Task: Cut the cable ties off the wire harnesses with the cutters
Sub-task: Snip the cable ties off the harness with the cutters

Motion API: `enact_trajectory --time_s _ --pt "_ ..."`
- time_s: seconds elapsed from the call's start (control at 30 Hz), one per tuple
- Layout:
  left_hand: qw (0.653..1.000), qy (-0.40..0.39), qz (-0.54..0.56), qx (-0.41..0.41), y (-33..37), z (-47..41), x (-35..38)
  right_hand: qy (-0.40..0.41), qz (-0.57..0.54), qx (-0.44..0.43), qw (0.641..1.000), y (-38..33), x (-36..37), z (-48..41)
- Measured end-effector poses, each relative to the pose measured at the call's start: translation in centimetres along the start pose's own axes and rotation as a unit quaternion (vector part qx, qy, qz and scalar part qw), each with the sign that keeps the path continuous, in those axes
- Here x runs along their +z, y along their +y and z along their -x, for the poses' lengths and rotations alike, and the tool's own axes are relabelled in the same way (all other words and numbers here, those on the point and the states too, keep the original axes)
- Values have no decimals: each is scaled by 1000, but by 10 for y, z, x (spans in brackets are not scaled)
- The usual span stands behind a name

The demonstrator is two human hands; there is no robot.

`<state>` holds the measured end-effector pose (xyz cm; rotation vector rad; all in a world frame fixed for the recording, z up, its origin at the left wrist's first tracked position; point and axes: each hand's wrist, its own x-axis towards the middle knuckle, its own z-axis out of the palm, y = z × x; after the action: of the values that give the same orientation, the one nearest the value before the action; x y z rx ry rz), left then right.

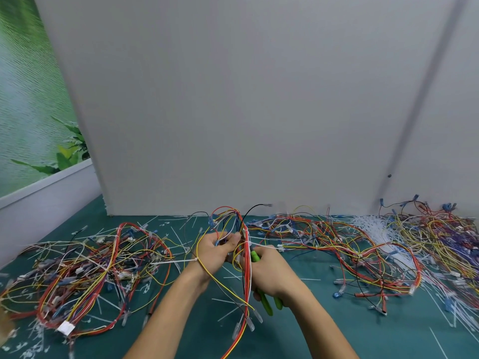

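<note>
Gripping a harness [245, 255], the left hand [216, 251] steadies it while the right hand [269, 273] squeezes green cutters [267, 301]; crowded wires risk being nicked.

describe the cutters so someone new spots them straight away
On the teal table, two hands meet between the wire piles. The cutters sit in the right hand, beside the harness the left hand grips. Their thick bright-green handles stand out from the thin wires around them.

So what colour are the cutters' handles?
Bright green; the cutters show in the head view, in the right hand.
</note>
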<state>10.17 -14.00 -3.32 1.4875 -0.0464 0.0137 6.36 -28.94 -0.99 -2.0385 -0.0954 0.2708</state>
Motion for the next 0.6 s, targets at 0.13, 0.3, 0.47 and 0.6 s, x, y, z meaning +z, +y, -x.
enact_trajectory --time_s 0.13,0.3,0.47,0.6 --pt "1000 1 -4 13 -3 -1 0 1 -32 11 999 1 0 0" --pt "994 -13 -45 100 -1 0 2 -2 -81 -1 997 3 0 -3" --pt "987 -40 -71 136 4 4 9 -9 -153 11 988 7 -15 -5" --pt "994 -2 -29 107 2 5 10 -10 -146 -3 989 5 -13 -6"
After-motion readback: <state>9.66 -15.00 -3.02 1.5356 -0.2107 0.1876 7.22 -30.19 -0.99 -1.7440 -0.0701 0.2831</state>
